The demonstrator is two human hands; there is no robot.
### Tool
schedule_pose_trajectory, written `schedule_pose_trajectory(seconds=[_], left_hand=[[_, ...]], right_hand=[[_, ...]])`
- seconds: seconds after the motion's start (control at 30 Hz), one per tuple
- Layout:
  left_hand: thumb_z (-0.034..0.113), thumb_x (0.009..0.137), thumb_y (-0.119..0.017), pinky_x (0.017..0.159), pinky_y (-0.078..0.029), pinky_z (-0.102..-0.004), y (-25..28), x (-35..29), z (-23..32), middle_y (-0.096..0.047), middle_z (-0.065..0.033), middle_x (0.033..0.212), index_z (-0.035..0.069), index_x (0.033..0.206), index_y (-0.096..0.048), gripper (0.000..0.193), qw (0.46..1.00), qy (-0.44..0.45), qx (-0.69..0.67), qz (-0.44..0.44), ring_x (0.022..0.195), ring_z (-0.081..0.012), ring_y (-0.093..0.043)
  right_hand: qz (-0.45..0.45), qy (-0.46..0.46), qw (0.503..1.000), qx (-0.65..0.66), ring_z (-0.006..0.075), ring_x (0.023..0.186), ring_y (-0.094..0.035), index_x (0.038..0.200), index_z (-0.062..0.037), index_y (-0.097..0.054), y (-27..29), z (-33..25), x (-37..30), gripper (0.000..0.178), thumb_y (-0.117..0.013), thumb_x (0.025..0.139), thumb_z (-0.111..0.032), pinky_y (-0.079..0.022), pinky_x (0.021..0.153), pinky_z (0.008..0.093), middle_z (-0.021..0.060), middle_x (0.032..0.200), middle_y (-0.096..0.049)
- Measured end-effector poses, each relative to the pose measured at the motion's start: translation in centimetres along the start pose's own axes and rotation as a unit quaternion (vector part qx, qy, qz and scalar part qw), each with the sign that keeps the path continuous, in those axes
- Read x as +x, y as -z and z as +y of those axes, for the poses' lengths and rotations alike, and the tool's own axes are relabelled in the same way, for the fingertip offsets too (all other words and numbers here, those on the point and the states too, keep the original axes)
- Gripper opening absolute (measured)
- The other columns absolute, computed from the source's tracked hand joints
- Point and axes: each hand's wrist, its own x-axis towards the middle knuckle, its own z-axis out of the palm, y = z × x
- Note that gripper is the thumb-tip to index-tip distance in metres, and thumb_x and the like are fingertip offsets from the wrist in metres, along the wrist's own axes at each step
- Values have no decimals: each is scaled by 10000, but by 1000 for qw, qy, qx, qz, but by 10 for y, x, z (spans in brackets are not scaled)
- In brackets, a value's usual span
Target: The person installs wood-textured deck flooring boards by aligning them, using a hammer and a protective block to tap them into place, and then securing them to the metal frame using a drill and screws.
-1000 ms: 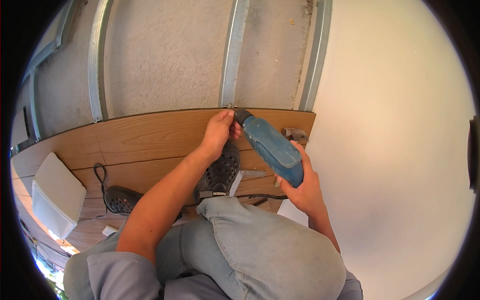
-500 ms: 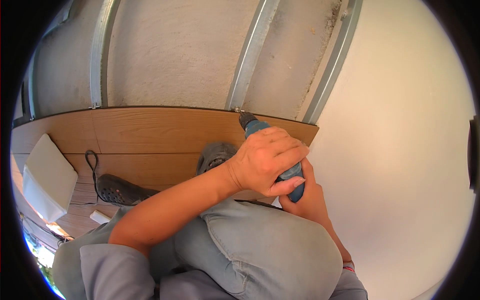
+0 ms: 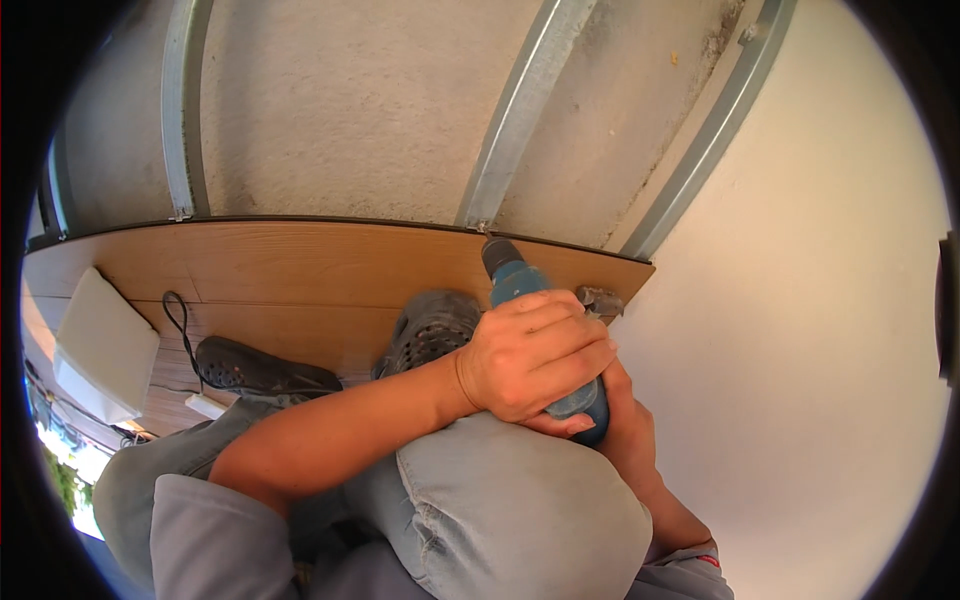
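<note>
A blue power drill (image 3: 515, 283) with a black chuck points away from me, its bit reaching the small metal clip (image 3: 481, 226) at the foot of a metal stud (image 3: 520, 115). Over the top of the drill's body my left hand (image 3: 540, 352) is wrapped, thumb underneath. Lower and to the right, my right hand (image 3: 628, 425) grips the drill from behind; its fingers are partly hidden by the drill and my left hand. Wood-look panels (image 3: 330, 262) run below the clip, their dark upper edge right under the stud.
More metal studs (image 3: 182, 120) stand against the rough wall (image 3: 350, 110). A smooth white wall (image 3: 800, 330) rises on the right. My shoes (image 3: 265, 365) rest by the panels. At left are a white box-like object (image 3: 105, 345) and a looped dark cord (image 3: 178, 325). Beside the drill is a grey object (image 3: 600, 300), kind unclear.
The drill and both hands sit slightly lower in the picture, with the bit still at the clip. The grey object beside the drill has come into view. My viewpoint has shifted a little.
</note>
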Motion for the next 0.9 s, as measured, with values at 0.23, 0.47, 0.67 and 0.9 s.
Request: schedule_pose_trajectory(seconds=[0.23,0.47,0.67,0.9], left_hand=[[502,845,-716,859,-595,-466,2,-2,-4,-732,-178,992,-26,1032,-711,560,1000,8,-16,-11,869,-349,-716],[520,829,-737,878,-593,-481,7,-5,-5,-731,-179,1024,-22,1084,-709,600,999,3,-20,-25,895,-355,-716],[522,824,-742,888,-591,-483,10,-6,-6,-732,-170,1043,-19,1114,-703,615,999,-2,-22,-27,911,-361,-716],[476,810,-779,867,-592,-445,16,1,-5,-710,-154,1034,-13,1067,-704,558,999,5,-36,-15,857,-315,-692]], right_hand=[[-12,15,1000,-8,333,840,-733,1532,-78,-426,2,2,0,985,-920,682,-141,-587,682,389,132,964,-726],[5,37,999,-6,318,842,-733,1506,-70,-452,-1,-7,4,948,-913,679,-120,-585,671,387,114,985,-725],[-4,20,1000,-21,312,848,-737,1510,-69,-446,0,-12,4,947,-911,686,-120,-586,668,386,117,1007,-725],[-19,9,1000,-19,328,870,-740,1528,-57,-421,3,-20,7,953,-907,713,-146,-587,681,397,150,1044,-723]])
